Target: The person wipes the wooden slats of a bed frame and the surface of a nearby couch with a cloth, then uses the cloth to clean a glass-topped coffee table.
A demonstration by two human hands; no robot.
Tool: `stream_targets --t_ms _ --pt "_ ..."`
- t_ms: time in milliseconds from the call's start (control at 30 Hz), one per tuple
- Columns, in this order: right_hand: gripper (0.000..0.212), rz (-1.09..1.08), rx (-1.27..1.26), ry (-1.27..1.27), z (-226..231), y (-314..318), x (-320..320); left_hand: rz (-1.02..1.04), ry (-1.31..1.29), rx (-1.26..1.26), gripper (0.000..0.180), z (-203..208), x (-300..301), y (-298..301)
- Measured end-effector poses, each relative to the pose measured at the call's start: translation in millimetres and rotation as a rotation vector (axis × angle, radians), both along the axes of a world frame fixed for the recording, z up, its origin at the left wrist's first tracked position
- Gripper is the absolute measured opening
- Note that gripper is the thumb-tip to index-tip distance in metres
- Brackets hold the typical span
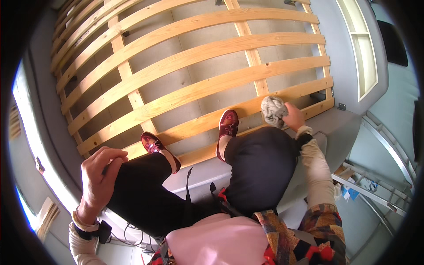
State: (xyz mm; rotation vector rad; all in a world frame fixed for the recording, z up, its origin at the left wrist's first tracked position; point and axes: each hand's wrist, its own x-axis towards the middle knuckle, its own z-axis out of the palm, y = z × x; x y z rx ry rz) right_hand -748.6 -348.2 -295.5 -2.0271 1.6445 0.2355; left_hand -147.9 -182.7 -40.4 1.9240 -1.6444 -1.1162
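Grey cloth (pixel 273 110), head view: bunched, right of frame centre, over the wooden slats (pixel 282 39); gripped by the right hand (pixel 294 118). Left hand (pixel 99 176), lower left of frame: fingers curled, beside the black trouser leg (pixel 143 179); contents cannot be determined. Dark red shoes (pixel 229 123): frame centre and left of it.

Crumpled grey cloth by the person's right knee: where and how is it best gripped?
Probably by its right edge, coming from the person's right, fingers and thumb pinching a fold. The crumpled grey cloth is bunched into a thick wad whose folds give something to gather, and the right hand holds it there. The wooden slats beneath make an approach from below look awkward.
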Motion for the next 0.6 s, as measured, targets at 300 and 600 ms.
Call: stream_targets --t_ms 300,600 --pt "0.057 0.043 -0.133 0.245 164 58 -170 -0.013 0.080 -0.015 0.009 -3 -2 -6" --pt "0.046 0.018 -0.177 0.291 203 47 -175 0.071 -0.021 -0.138 0.010 -11 10 3"
